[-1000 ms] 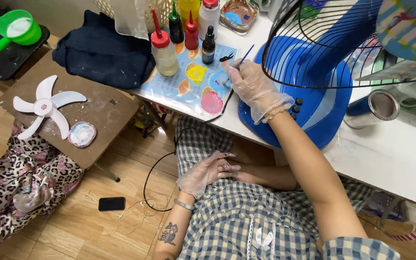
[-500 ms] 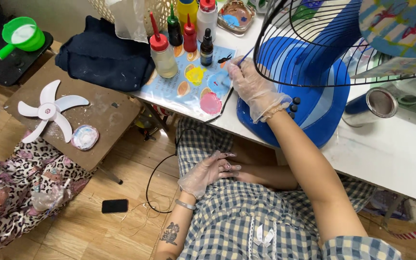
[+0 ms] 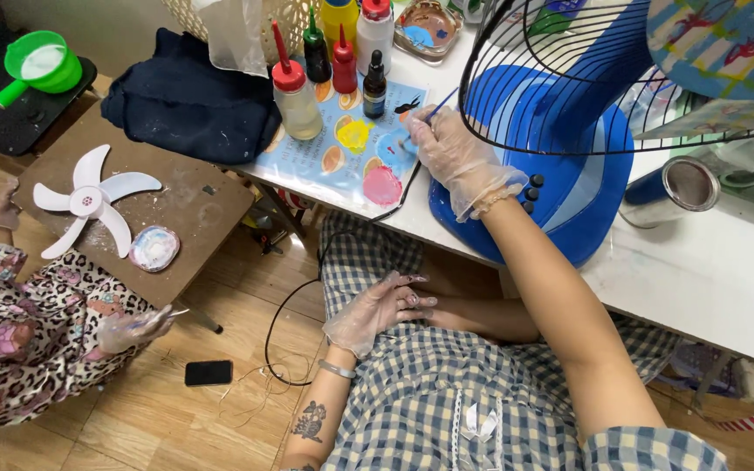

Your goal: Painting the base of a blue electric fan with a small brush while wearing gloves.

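A big blue plastic fan base (image 3: 560, 187) with a black wire guard (image 3: 569, 78) fills the white counter (image 3: 717, 279). The right hand (image 3: 455, 157), in a clear glove, has its fingers clamped on a thin blue-handled paintbrush (image 3: 434, 112), its tip at the blue dab on the flat paint-spotted palette sheet (image 3: 355, 144); this looks like loading paint. Squeeze bottles (image 3: 294, 87) crowd the palette's far edge. The left hand (image 3: 377, 310) rests on the lap, fingers loosely spread, holding nothing.

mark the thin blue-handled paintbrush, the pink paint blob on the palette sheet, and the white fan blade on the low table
thin blue-handled paintbrush (image 3: 441, 104), head view, mid-handle above the gloved fingers
round pink paint blob (image 3: 382, 186), head view, blob centre
white plastic five-bladed fan blade (image 3: 92, 201), head view, central hub
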